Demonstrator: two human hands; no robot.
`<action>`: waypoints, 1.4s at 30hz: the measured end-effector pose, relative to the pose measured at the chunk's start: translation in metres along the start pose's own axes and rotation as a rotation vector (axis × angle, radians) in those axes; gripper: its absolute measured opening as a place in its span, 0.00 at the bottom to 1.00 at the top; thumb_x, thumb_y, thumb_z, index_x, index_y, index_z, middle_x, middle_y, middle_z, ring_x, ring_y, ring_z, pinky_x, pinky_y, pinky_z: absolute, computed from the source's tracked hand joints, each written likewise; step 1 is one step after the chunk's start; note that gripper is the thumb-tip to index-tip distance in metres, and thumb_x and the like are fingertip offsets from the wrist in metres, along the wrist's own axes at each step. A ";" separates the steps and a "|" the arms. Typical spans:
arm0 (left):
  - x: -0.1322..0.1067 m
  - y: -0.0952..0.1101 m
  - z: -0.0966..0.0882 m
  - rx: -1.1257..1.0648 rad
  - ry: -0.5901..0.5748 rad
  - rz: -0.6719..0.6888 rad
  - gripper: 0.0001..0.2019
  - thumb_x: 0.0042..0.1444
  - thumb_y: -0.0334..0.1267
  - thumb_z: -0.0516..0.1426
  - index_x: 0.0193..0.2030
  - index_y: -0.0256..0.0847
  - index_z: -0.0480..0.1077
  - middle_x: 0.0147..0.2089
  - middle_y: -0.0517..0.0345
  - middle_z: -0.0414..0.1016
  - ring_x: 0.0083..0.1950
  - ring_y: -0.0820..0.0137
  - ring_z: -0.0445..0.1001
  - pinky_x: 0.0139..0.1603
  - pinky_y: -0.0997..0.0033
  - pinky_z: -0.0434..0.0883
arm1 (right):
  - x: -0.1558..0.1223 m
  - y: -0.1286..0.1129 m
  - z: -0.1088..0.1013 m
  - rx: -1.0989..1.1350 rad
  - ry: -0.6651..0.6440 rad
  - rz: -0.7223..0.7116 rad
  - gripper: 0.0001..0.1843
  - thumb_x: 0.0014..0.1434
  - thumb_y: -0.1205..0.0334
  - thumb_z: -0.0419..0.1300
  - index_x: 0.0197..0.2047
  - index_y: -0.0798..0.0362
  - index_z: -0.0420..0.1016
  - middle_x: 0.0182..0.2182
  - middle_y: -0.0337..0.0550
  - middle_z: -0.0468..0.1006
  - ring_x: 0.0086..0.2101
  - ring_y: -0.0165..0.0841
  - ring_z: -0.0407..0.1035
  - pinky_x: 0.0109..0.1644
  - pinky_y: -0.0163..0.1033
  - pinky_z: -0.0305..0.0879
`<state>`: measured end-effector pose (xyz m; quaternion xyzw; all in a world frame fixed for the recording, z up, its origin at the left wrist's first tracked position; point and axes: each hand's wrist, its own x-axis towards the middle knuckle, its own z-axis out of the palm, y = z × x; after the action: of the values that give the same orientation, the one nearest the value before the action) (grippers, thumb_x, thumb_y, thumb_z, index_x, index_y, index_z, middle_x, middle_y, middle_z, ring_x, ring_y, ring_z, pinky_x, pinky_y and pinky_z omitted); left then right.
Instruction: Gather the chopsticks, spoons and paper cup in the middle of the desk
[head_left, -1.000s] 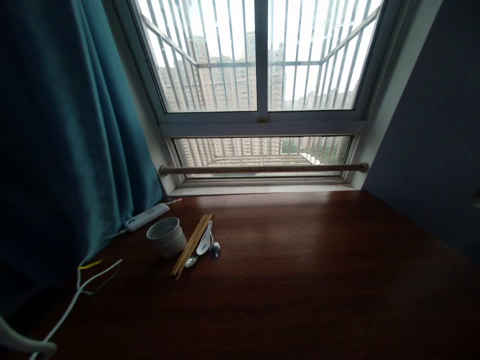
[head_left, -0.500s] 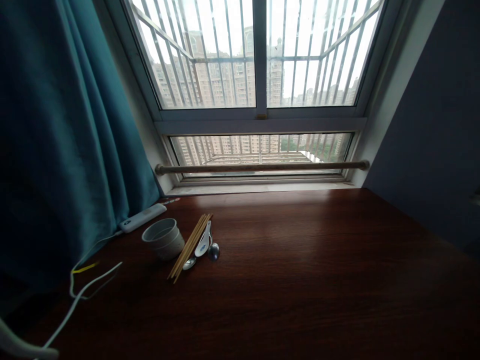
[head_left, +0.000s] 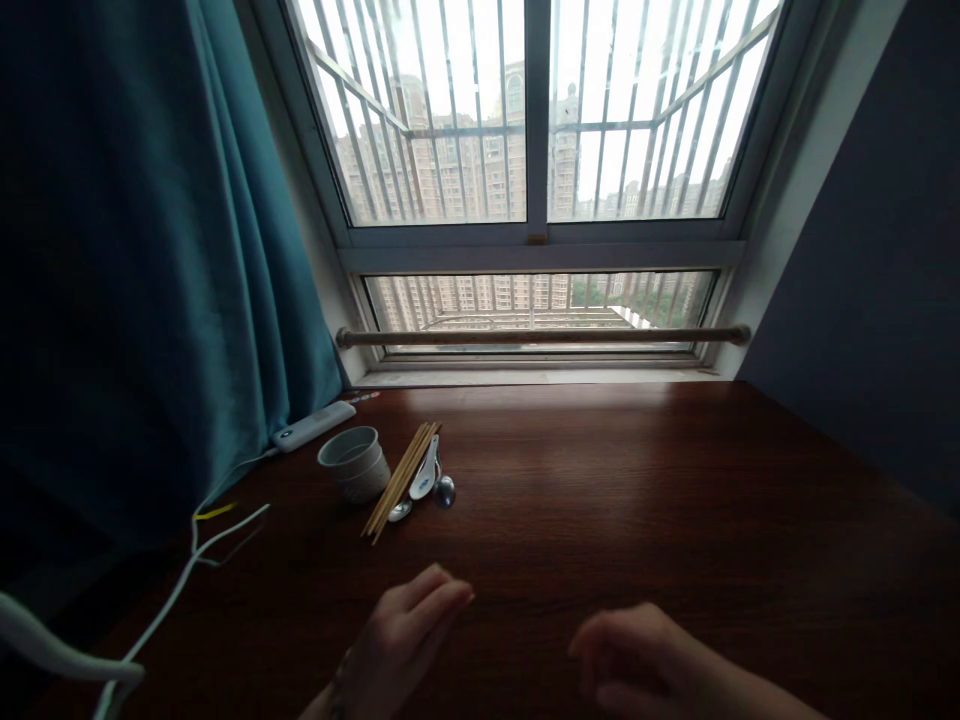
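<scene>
My left hand (head_left: 409, 635) is over the near part of the table, its fingers bent and pressed together around nothing that shows. To its right, my right hand (head_left: 637, 655) hovers with loosely curled fingers, thumb apart from them, and no object visible in it. Beyond my left hand lies a bundle of wooden chopsticks (head_left: 401, 482). Beside them are a white soup spoon (head_left: 424, 480), a metal spoon (head_left: 445, 491) and another metal spoon (head_left: 400, 511), partly under the chopsticks. A pale grey cup (head_left: 360, 472) stands upright left of the chopsticks. Neither hand touches these things.
A white power strip (head_left: 315, 427) lies by the blue curtain (head_left: 247, 230) at the far left. White cables (head_left: 169, 610) run along the table's left side. Past the brown tabletop (head_left: 585, 480) are a horizontal rail (head_left: 540, 338) and a barred window.
Both my hands have come into view from the bottom edge. The camera has turned slightly, so the scene sits farther right. The cup, chopsticks and spoons keep their places on the table.
</scene>
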<state>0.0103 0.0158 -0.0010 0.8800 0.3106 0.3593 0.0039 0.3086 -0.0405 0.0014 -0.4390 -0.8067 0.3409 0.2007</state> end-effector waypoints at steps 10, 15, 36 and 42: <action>0.065 -0.029 0.104 -0.028 -0.092 -0.029 0.12 0.60 0.34 0.45 0.33 0.35 0.68 0.28 0.56 0.73 0.26 0.75 0.72 0.27 0.78 0.65 | 0.122 0.053 0.021 0.194 0.480 -0.225 0.12 0.57 0.68 0.51 0.44 0.56 0.67 0.39 0.45 0.72 0.40 0.29 0.67 0.46 0.36 0.64; 0.059 -0.033 0.121 -0.139 -0.122 0.004 0.12 0.59 0.32 0.46 0.48 0.37 0.64 0.38 0.53 0.75 0.36 0.71 0.75 0.35 0.76 0.70 | 0.119 0.067 0.036 0.341 0.493 -0.130 0.16 0.56 0.69 0.50 0.48 0.56 0.65 0.41 0.46 0.71 0.40 0.30 0.69 0.45 0.36 0.67; 0.053 -0.037 0.119 -0.115 -0.043 0.079 0.16 0.58 0.35 0.49 0.19 0.36 0.59 0.17 0.62 0.63 0.18 0.80 0.61 0.22 0.76 0.53 | 0.111 0.060 0.037 -0.006 0.408 -0.265 0.11 0.54 0.72 0.49 0.40 0.55 0.67 0.35 0.43 0.71 0.36 0.30 0.64 0.41 0.34 0.61; 0.052 -0.038 0.120 -0.110 -0.047 0.111 0.17 0.57 0.33 0.49 0.17 0.35 0.56 0.16 0.63 0.62 0.18 0.80 0.60 0.22 0.76 0.52 | 0.111 0.058 0.037 -0.041 0.418 -0.261 0.10 0.54 0.71 0.49 0.37 0.55 0.68 0.33 0.43 0.72 0.34 0.31 0.66 0.39 0.34 0.61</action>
<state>0.0946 0.1012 -0.0658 0.9026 0.2408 0.3547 0.0394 0.2595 0.0614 -0.0632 -0.3960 -0.8042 0.1974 0.3968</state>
